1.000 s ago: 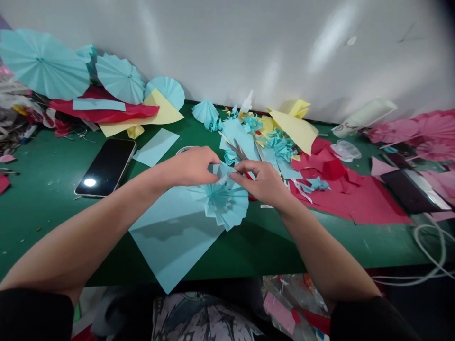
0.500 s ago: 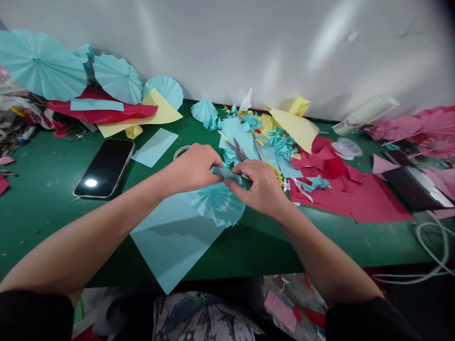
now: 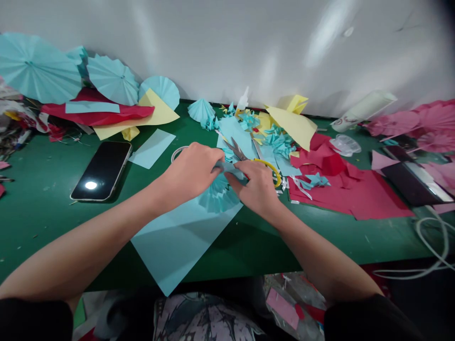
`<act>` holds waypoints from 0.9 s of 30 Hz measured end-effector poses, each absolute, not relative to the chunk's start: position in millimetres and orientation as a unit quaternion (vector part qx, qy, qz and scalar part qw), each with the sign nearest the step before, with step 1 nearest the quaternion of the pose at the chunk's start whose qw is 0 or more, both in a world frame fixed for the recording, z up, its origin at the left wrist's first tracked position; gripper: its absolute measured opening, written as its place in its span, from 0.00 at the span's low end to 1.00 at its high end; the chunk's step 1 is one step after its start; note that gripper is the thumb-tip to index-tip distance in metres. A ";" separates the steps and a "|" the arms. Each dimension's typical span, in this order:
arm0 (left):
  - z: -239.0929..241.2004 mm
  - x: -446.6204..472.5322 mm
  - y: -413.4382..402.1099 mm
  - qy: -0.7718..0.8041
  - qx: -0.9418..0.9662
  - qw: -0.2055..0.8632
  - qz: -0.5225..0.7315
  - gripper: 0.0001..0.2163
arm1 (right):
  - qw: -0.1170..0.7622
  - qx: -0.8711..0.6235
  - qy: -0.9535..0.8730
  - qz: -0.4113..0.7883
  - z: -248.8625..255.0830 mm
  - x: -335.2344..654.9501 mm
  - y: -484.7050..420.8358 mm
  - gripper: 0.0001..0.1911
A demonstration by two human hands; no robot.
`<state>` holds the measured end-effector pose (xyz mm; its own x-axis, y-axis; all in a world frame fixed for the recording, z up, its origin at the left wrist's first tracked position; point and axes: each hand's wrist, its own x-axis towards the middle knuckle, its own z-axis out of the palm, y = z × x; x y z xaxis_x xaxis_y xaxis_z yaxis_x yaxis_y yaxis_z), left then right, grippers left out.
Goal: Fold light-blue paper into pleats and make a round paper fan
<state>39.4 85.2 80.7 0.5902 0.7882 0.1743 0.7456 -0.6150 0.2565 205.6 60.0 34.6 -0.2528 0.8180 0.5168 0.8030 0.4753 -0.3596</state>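
Observation:
Both my left hand (image 3: 195,168) and my right hand (image 3: 256,184) pinch a small piece of light blue paper (image 3: 228,167) between thumb and fingers, one at each end. Just below it lies a pleated light blue paper rosette (image 3: 218,196), its top part hidden by my hands. Under the rosette is a flat light blue sheet (image 3: 181,241) that reaches over the table's front edge. Scissors with yellow handles (image 3: 272,173) lie right behind my right hand, blades pointing away. A roll of tape (image 3: 177,152) shows partly behind my left hand.
A phone (image 3: 103,170) lies to the left, beside a blue paper rectangle (image 3: 152,148). Finished-looking paper fans (image 3: 39,68) lean on the wall. Blue scraps (image 3: 280,142), a glue bottle (image 3: 243,100) and red paper (image 3: 377,194) lie behind and right. A white cable (image 3: 419,274) hangs at far right.
My hands have shifted slightly on the small blue paper piece, which now shows less between them. The rosette beneath sits a little higher, more covered by my hands.

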 end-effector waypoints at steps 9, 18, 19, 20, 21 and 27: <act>78.0 43.7 81.1 0.432 0.893 0.062 0.107 0.08 | 0.357 -0.503 -0.786 -0.046 32.8 204.3 56.9 0.07; 81.9 53.1 71.6 0.423 0.905 -0.003 0.043 0.11 | 0.364 -0.477 -0.797 -0.077 32.0 205.2 54.7 0.05; 81.5 53.4 70.8 0.417 0.908 -0.010 0.037 0.11 | 0.363 -0.475 -0.797 -0.079 32.1 205.1 54.2 0.05; 81.1 53.4 70.1 0.411 0.911 -0.014 0.033 0.10 | 0.365 -0.472 -0.798 -0.081 32.3 205.0 53.8 0.05; 80.8 53.2 69.4 0.405 0.913 -0.018 0.032 0.10 | 0.368 -0.468 -0.799 -0.084 32.4 204.9 53.4 0.05; 80.5 53.7 68.1 0.376 0.926 -0.028 0.024 0.09 | 0.344 -0.472 -0.806 -0.097 33.0 204.0 51.7 0.07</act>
<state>53.7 68.1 80.5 0.7157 0.6954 0.0652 0.6981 -0.7152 -0.0340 204.0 51.7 33.0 -0.3167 0.6939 0.6467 0.8280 0.5349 -0.1684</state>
